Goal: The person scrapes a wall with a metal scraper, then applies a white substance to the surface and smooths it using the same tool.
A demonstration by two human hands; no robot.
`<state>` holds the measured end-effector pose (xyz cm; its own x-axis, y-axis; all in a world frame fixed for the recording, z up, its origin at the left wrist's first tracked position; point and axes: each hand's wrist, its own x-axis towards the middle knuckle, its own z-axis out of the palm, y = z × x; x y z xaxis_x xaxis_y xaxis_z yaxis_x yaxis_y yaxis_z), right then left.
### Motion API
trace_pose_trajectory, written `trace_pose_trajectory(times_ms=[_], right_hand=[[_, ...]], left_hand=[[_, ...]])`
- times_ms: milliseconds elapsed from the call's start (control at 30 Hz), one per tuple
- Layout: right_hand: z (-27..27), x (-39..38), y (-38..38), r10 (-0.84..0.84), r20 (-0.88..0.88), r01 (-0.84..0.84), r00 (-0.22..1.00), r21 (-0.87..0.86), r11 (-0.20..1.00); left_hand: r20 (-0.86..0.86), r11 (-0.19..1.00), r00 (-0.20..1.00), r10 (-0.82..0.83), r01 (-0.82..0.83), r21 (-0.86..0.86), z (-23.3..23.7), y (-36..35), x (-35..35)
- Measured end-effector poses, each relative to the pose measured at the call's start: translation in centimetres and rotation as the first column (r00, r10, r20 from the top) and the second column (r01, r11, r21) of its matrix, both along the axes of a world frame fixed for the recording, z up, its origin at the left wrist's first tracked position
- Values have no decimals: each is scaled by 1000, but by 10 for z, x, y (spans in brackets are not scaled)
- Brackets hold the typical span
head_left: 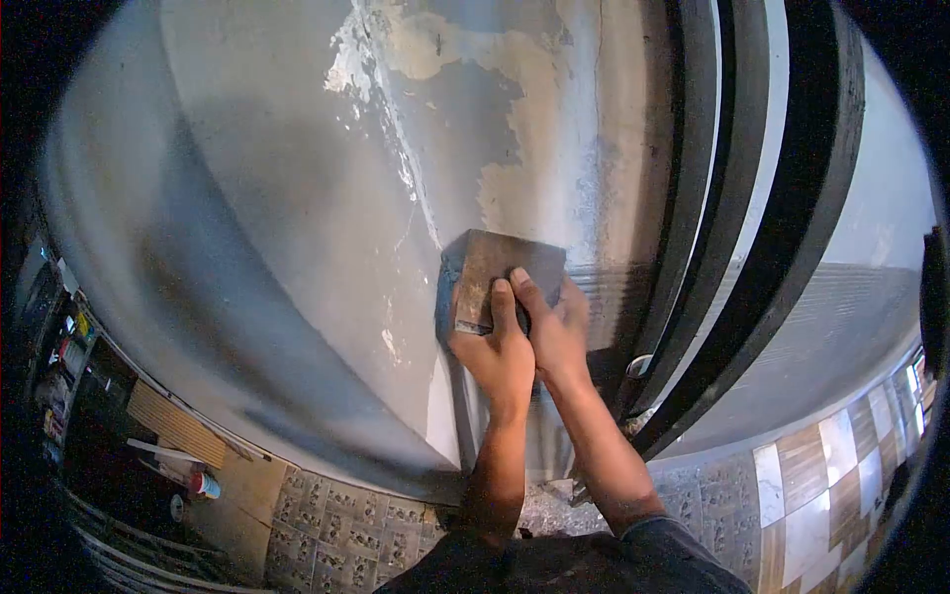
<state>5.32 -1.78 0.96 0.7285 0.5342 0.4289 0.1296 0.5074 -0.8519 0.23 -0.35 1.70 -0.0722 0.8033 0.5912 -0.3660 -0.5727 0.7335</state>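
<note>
Most of your fingers are hidden behind the block [510, 254], so you see mainly the thumbs, set close together on its near, brownish-grey face. Its underside is out of sight, and you cannot tell whether it touches the patchy wall [282, 168] beyond. A blue strip shows along its left side, partly in shadow. The picture's dark rounded border cuts off the outer edges of the scene, and the clutter [64, 371] at the far left is too small and dim to make out.

The block sits at the far end of your outstretched arms, between your hands. Your left hand [498, 358] grasps its near left part, your right hand [561, 332] its near right part, and the two meet just below it. To the right stand dark curved bars [826, 129], apart from your right hand; tiled floor [811, 485] shows at the near right.
</note>
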Motion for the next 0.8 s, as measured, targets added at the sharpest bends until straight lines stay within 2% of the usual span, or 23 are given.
trace_pose_trajectory(times_ms=[67, 133, 267, 367, 433, 467, 533, 667, 800], right_hand=[[-2, -1, 0, -23, 21, 23, 1000, 22, 999], [-4, 1, -4, 25, 11, -25, 1000, -24, 999], [-2, 5, 1, 58, -3, -58, 998, -38, 998], [-10, 1, 2, 16, -40, -14, 999, 54, 998], [10, -2, -7, -80, 98, 96, 992, -160, 982], [7, -2, -5, -72, 103, 88, 992, -166, 982], [0, 2, 1, 28, 9, -27, 1000, -23, 999], [-5, 3, 1, 8, 8, -7, 1000, -23, 1000], [6, 1, 10, 31, 12, -31, 999, 16, 999]], left_hand=[[34, 999, 999, -35, 36, -37, -4, 1, 0], [-22, 998, 999, 47, -46, 53, -6, 1, 0], [-13, 999, 999, 46, -46, -6, 2, -1, 3], [25, 999, 999, 24, -25, 23, -5, -1, 1], [-25, 998, 998, 64, -64, -5, 3, -1, 0], [-21, 997, 997, 72, -72, -11, 2, -1, -1], [27, 999, 1000, -14, 16, -47, -2, 1, 1], [0, 997, 999, -42, 41, -66, -12, 5, 1], [60, 999, 998, 27, -29, 33, 10, 8, 0]])
